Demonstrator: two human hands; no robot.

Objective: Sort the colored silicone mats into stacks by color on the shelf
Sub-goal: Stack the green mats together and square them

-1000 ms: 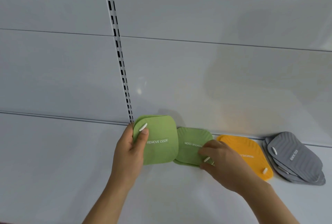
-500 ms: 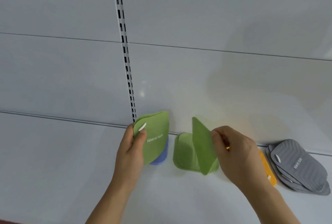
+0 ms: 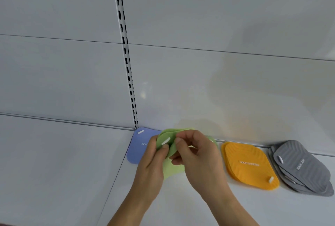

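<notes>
The shelf and its back panels look like smooth, glossy painted metal, with a slotted metal upright between them. The green mats and blue mat are soft, matt and smooth-faced, while the orange mats and grey mats show matt ribbed, wavy surfaces

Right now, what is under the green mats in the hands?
A blue mat lies flat on the shelf, partly under the green mats. Both hands cover whatever else lies under them.
</notes>
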